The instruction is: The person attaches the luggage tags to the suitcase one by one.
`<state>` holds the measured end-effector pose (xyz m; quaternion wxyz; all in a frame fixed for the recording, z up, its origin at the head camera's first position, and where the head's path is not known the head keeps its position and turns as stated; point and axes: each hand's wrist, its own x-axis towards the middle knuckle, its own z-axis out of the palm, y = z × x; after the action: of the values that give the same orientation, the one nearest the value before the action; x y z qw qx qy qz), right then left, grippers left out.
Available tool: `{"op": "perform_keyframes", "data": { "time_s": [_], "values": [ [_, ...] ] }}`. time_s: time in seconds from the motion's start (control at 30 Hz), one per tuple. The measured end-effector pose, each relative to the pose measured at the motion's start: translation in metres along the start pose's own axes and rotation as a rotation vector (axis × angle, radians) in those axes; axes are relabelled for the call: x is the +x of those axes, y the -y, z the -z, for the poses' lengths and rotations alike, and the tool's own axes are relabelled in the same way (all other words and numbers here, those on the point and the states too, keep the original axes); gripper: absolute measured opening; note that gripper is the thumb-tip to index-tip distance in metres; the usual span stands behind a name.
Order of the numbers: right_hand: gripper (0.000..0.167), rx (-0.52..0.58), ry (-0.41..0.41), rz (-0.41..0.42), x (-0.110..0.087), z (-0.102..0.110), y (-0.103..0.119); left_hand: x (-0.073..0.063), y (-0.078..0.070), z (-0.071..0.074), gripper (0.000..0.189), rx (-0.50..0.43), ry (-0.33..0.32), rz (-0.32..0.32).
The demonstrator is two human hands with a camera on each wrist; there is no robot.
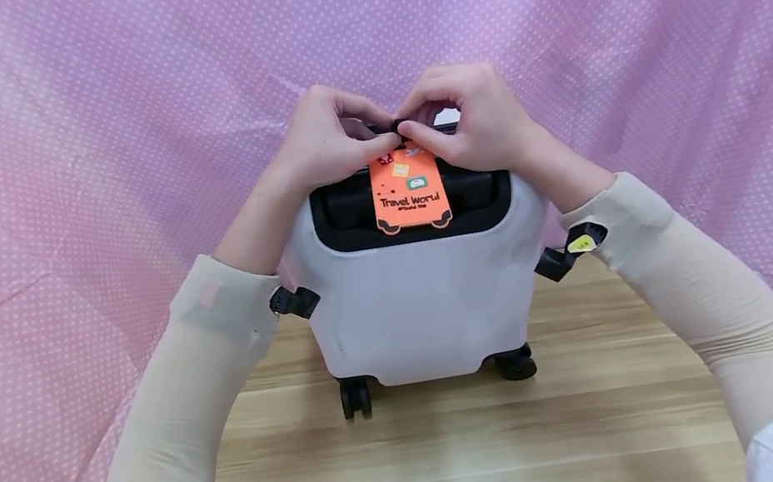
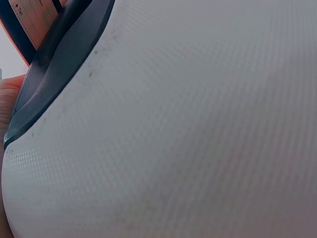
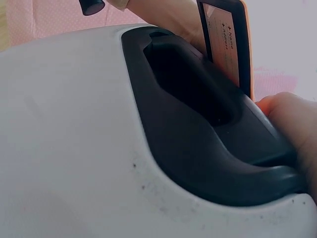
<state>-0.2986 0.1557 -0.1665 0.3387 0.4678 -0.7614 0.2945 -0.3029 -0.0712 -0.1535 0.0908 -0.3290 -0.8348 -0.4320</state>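
Note:
A white suitcase (image 1: 419, 303) stands upright on its black wheels. From its black handle (image 1: 344, 210) hangs an orange luggage tag (image 1: 409, 191) printed "Travel World". My left hand (image 1: 328, 136) and right hand (image 1: 481, 116) meet just above the tag, thumbs and fingertips pinching its short black strap (image 1: 401, 131). The fingers largely cover the strap. In the right wrist view, the tag's back (image 3: 222, 44) shows Name and Address lines beside the handle recess (image 3: 185, 84). The left wrist view is mostly the white shell (image 2: 188, 129), with the tag's back (image 2: 34, 22) at its corner.
Beneath the suitcase lies a wood-grain surface (image 1: 465, 448). A pink cloth with white dots (image 1: 351, 19) hangs behind and along both sides. Small black wrist cameras sit at the left cuff (image 1: 293, 301) and right cuff (image 1: 570, 252), close to the suitcase's sides.

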Motion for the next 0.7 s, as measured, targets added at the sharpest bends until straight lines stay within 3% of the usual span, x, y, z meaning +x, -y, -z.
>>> {"op": "perform_keyframes", "data": {
  "time_s": [0.4,0.7],
  "values": [
    [0.008,0.051,0.013,0.000,0.0024,0.0005,-0.0004,0.0022,0.0013,0.0003,0.023,0.000,-0.018,-0.018],
    [0.007,0.004,0.018,-0.031,0.0007,-0.0002,0.0007,0.0019,0.0014,0.0004,0.023,0.042,0.010,-0.010]
  ]
}}
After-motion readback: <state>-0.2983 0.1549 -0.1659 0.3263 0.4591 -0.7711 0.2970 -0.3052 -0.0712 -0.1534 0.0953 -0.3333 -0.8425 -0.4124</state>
